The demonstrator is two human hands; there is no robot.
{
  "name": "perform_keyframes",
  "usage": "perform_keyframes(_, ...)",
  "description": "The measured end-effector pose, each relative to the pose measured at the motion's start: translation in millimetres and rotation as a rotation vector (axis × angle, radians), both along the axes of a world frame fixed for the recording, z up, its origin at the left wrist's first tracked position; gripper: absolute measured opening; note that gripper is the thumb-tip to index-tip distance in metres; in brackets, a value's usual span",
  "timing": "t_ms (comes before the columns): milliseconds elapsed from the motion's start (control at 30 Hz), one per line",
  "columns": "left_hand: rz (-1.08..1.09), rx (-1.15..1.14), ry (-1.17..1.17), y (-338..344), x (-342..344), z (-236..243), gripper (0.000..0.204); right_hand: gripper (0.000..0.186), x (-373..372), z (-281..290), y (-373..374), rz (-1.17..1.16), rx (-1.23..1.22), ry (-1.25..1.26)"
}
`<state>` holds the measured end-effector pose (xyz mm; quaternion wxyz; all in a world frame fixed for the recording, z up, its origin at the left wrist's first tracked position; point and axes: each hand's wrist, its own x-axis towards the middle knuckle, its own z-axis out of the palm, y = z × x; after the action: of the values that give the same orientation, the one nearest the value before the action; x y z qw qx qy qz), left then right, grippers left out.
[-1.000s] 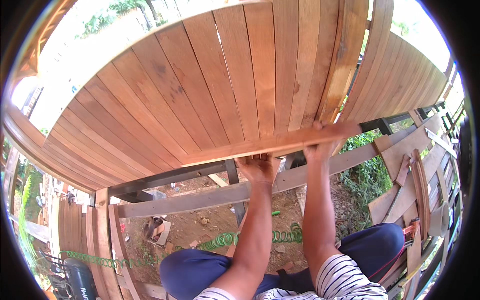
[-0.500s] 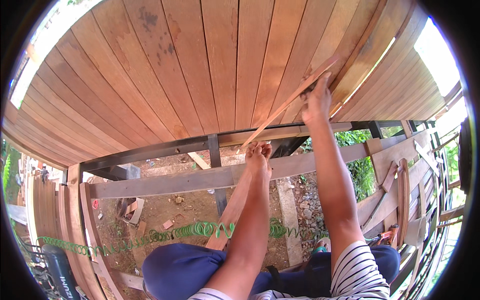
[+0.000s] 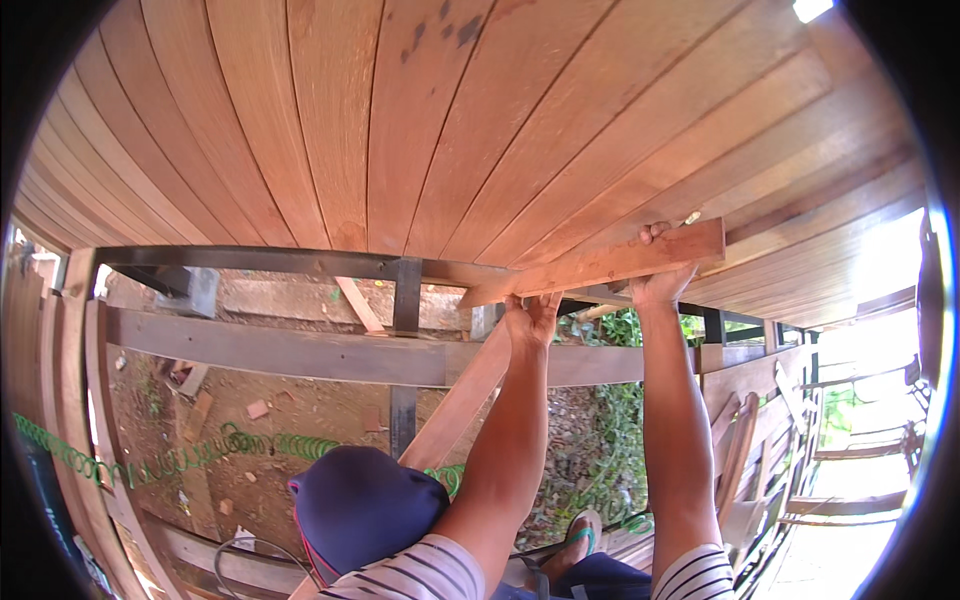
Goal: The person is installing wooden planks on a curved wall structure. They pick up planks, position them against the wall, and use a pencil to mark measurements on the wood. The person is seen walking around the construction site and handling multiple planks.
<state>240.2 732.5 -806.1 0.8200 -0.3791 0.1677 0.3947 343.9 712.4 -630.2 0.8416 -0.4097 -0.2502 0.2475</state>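
Note:
A short, flat wooden board (image 3: 612,265) is held up against the edge of the planked wood surface, its wide face toward me and its right end a little higher. My right hand (image 3: 664,286) grips it near the right end, with fingertips showing over its upper edge. A small pale tip sticks out beside those fingertips; I cannot make out what it is. Beneath the board's left part, my left hand (image 3: 533,318) is closed on the lower edge, some fingers hidden behind the wood.
Long wooden planks (image 3: 330,150) fill the upper view. A dark metal frame (image 3: 405,300) and a grey-brown beam (image 3: 290,350) run across below. A slanting plank (image 3: 460,400) stands by my left forearm. A green coiled hose (image 3: 250,440) hangs at lower left, above bare soil.
The board, seen narrow and steeply slanted before, has been lowered and turned nearly level with its wide face showing. My left hand has taken hold of it. The view has shifted right.

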Motion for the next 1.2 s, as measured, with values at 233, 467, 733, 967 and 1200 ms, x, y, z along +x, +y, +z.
perform_keyframes(233, 0.112, -0.056, -0.055, 19.4, 19.4, -6.9, 0.047, 0.064, -18.0, 0.9, 24.2, -0.193, -0.264, -0.016)
perform_keyframes(467, -0.018, 0.08, -0.175, 46.4, 17.4, -27.8, 0.062, 0.069, -53.8, -23.0, 43.8, -0.222, -0.294, 0.024)
perform_keyframes(733, -0.003, -0.035, -0.022, 48.5, 9.0, -0.3, 0.046, 0.07, -72.0, -42.1, 44.6, -0.268, -0.317, 0.057)
perform_keyframes(967, 0.053, -0.071, 0.061, 46.9, 18.9, 16.1, 0.037, 0.069, -65.6, -64.3, 50.9, -0.122, -0.313, 0.073)
perform_keyframes(1200, 0.055, -0.089, 0.071, 49.0, 21.2, 14.0, 0.036, 0.069, -73.2, -63.6, 53.6, -0.175, -0.361, 0.047)
